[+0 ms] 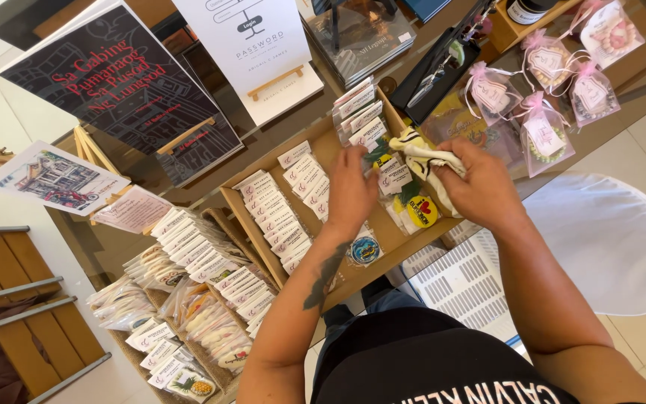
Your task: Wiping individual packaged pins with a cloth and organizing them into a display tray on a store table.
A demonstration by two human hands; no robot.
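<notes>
My left hand point(349, 191) hovers over a shallow wooden tray point(242, 218), its fingers pinching the small wrapped packets point(394, 176) near the tray's middle. My right hand point(480, 187) is closed on a bunch of cream and black wrapped items point(426, 159) held just above the tray's right part. Rows of white tagged packets point(274, 213) stand on edge in the tray to the left of my hands. A round yellow sticker packet point(421, 212) and a round blue one point(365, 250) lie by the tray's near rim.
A dark book on a wooden stand point(125, 82) and a white book point(252, 45) stand behind the tray. Pink-ribboned gift bags point(543, 135) lie at the right. More packets fill woven baskets point(188, 314) at the left. A white chair point(607, 239) is beside me.
</notes>
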